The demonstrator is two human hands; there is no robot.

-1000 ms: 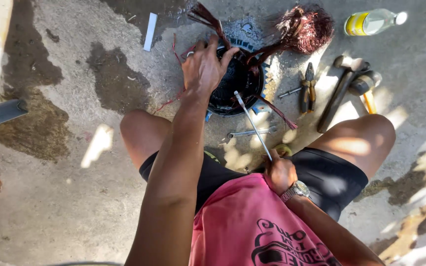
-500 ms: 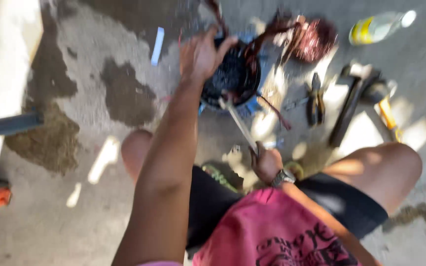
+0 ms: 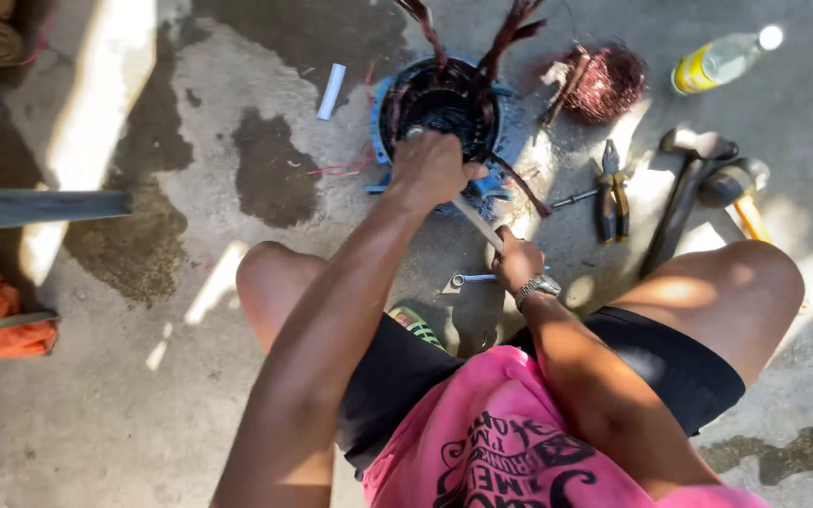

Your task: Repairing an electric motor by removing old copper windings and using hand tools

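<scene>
Your left hand (image 3: 433,167) grips the round black motor stator (image 3: 439,108) on the concrete floor (image 3: 237,103); your right hand (image 3: 518,259) clenches a metal rod (image 3: 475,222). Copper windings partly pulled; several remain inside.

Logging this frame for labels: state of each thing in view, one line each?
left hand: closed on the upper end of the rod, at the motor stator
right hand: closed on the rod's lower end
rod: tilted, held at both ends
motor stator: on the floor, opening up, copper wires sticking out
pliers: lying on the floor, untouched
hammers: lying on the floor
bottle: on its side, capped
</scene>
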